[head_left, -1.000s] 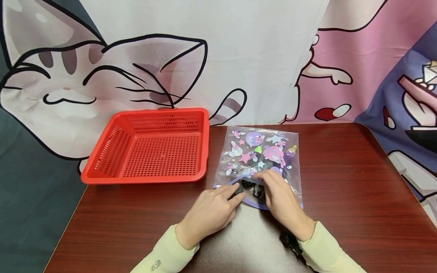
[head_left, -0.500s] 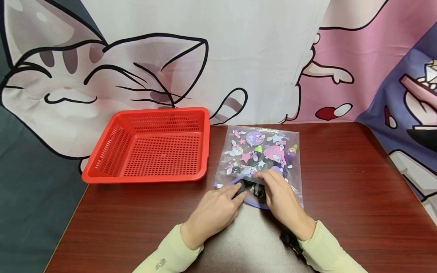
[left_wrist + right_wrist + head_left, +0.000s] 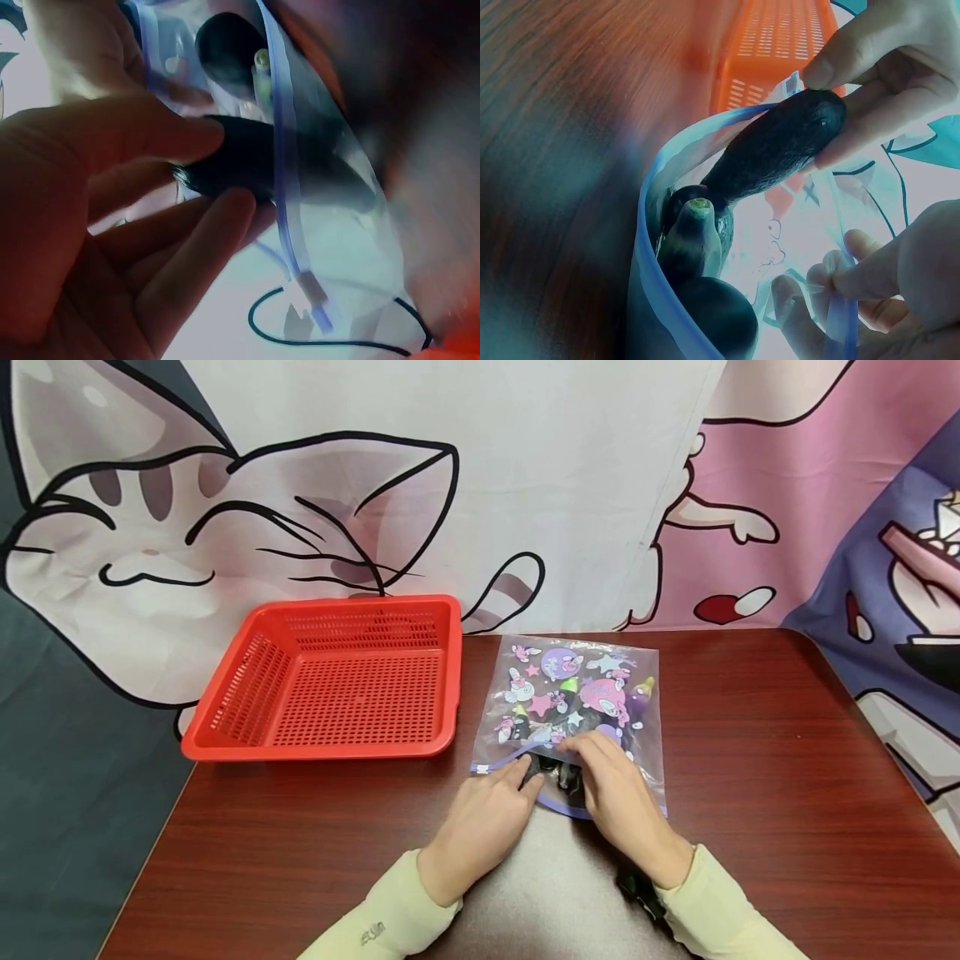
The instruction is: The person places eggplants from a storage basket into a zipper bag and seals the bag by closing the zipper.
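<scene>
A clear zip bag with cartoon prints and a purple zip edge lies flat, its mouth spread toward me. My left hand pinches the end of a dark eggplant between thumb and fingers at the mouth. That eggplant's far part is inside the bag, as the left wrist view also shows. On the opposite side of the mouth, my right hand pinches the purple-edged bag rim. Deeper in the bag sit several more dark eggplants, one with a pale green stem end.
Left of the bag stands a red perforated plastic basket with nothing in it. Both rest on a dark red wooden table. A cartoon-printed cloth hangs behind the table. A white zip slider sits at the bag's left corner.
My left hand has shifted slightly right and its wrist has turned, fingers still at the bag's mouth. My right hand and the basket stay essentially in place.
</scene>
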Motion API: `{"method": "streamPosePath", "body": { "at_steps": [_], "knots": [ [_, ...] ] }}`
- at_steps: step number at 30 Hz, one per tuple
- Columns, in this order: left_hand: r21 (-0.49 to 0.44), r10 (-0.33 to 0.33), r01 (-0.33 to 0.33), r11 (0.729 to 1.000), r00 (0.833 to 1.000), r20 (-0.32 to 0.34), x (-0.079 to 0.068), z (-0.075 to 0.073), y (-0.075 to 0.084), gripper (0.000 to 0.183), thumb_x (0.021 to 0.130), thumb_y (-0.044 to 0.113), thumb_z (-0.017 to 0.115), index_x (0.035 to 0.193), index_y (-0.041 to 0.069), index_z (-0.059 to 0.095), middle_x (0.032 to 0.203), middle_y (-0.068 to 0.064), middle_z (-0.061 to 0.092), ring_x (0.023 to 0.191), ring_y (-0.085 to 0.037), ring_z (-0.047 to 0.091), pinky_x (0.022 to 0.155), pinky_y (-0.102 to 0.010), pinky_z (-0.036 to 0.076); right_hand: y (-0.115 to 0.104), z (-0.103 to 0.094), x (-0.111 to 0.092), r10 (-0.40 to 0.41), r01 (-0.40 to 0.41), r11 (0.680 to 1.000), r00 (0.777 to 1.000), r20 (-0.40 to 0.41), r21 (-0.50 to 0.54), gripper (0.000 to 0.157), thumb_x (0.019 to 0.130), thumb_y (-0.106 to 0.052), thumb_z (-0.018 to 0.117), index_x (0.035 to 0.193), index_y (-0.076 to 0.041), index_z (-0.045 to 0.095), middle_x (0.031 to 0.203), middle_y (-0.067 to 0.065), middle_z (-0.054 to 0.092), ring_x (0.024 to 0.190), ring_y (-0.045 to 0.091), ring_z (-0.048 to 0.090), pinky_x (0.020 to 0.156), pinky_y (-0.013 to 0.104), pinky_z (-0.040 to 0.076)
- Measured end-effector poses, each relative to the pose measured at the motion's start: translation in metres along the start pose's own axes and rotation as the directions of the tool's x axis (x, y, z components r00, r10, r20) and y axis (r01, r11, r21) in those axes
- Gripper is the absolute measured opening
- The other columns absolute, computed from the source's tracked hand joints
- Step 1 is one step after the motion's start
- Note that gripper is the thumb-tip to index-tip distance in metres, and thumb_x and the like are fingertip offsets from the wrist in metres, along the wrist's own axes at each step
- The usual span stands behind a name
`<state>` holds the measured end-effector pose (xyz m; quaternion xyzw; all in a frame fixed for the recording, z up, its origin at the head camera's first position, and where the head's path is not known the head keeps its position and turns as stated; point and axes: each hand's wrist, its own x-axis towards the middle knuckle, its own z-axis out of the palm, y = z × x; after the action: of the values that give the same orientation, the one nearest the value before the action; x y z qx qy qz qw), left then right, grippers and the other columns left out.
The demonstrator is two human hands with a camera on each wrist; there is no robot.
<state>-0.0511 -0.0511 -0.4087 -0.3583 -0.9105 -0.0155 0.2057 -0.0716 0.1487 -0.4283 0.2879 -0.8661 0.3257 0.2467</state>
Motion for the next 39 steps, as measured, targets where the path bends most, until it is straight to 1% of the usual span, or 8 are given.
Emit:
{"method": "streamPosePath", "body": {
  "at_steps": [3,8,13,21,25,29,34,39],
  "knots": [
    [-0.003,-0.044,0.044,0.999,0.999,-0.002,0.001,0.004,0.005,0.023,0.093,0.015,0.064,0.111,0.014,0.077,0.117,-0.011,0.072,0.103,-0.021,0.071,0.064,-0.036,0.059,0.000,0.000,0.000,0.001,-0.001,1.000,1.000,-0.002,0.000,0.039,0.081,0.024,0.054,0.108,-0.002,0.066,0.103,0.005,0.064,0.098,0.021,0.062,0.085,0.034,0.049],
    [-0.034,-0.114,0.113,0.993,0.992,-0.050,0.004,0.008,0.011,0.023,0.089,0.013,0.070,0.111,0.012,0.077,0.115,-0.013,0.072,0.100,-0.021,0.072,0.061,-0.036,0.059,0.000,0.000,0.000,-0.006,0.006,1.000,1.000,-0.005,-0.004,0.039,0.081,0.023,0.054,0.108,-0.002,0.066,0.102,0.006,0.064,0.097,0.021,0.062,0.084,0.034,0.050],
    [-0.006,-0.157,0.157,0.988,0.986,-0.054,0.008,0.010,0.016,0.022,0.091,0.015,0.067,0.111,0.012,0.077,0.114,-0.012,0.073,0.098,-0.020,0.072,0.060,-0.036,0.058,0.000,0.000,0.000,-0.006,0.006,1.000,1.000,-0.004,-0.005,0.039,0.080,0.023,0.054,0.108,-0.001,0.066,0.102,0.006,0.064,0.097,0.022,0.061,0.085,0.034,0.049],
    [0.082,-0.212,0.213,0.974,0.977,-0.017,0.013,0.013,0.022,0.023,0.092,0.020,0.064,0.109,0.015,0.078,0.108,-0.007,0.074,0.078,-0.017,0.072,0.051,-0.035,0.054,-0.001,0.000,0.000,-0.003,0.003,1.000,1.000,-0.003,-0.004,0.038,0.081,0.023,0.054,0.107,-0.002,0.066,0.101,0.005,0.064,0.095,0.021,0.061,0.082,0.034,0.050],
    [0.091,-0.242,0.243,0.966,0.970,-0.024,0.016,0.016,0.026,0.022,0.091,0.019,0.065,0.108,0.014,0.078,0.105,-0.007,0.075,0.071,-0.017,0.071,0.049,-0.034,0.052,-0.001,0.000,0.000,-0.001,0.001,1.000,1.000,-0.003,-0.001,0.039,0.080,0.024,0.054,0.106,-0.002,0.066,0.100,0.005,0.064,0.095,0.021,0.061,0.082,0.034,0.050],
    [0.098,-0.271,0.273,0.957,0.962,-0.034,0.019,0.017,0.029,0.022,0.091,0.018,0.065,0.108,0.012,0.078,0.102,-0.008,0.074,0.073,-0.017,0.071,0.051,-0.033,0.053,0.000,0.000,0.000,-0.002,0.002,1.000,1.000,-0.004,0.002,0.039,0.080,0.024,0.054,0.107,-0.002,0.066,0.100,0.006,0.064,0.095,0.021,0.061,0.083,0.034,0.049],
    [0.096,-0.302,0.307,0.947,0.951,-0.066,0.019,0.021,0.032,0.022,0.092,0.016,0.065,0.109,0.010,0.078,0.087,-0.008,0.070,0.065,-0.016,0.067,0.049,-0.031,0.052,0.000,0.000,0.001,-0.010,0.010,1.000,1.000,-0.012,0.004,0.039,0.079,0.024,0.055,0.106,-0.001,0.066,0.100,0.006,0.064,0.095,0.021,0.061,0.083,0.033,0.048],
    [0.159,-0.299,0.308,0.938,0.951,-0.080,0.020,0.025,0.032,0.023,0.093,0.020,0.063,0.109,0.013,0.078,0.078,-0.004,0.067,0.056,-0.014,0.063,0.043,-0.030,0.047,0.000,0.000,0.001,-0.012,0.012,1.000,1.000,-0.015,0.001,0.039,0.079,0.024,0.054,0.106,-0.001,0.065,0.100,0.006,0.064,0.095,0.022,0.061,0.083,0.033,0.048]
  ]
}}
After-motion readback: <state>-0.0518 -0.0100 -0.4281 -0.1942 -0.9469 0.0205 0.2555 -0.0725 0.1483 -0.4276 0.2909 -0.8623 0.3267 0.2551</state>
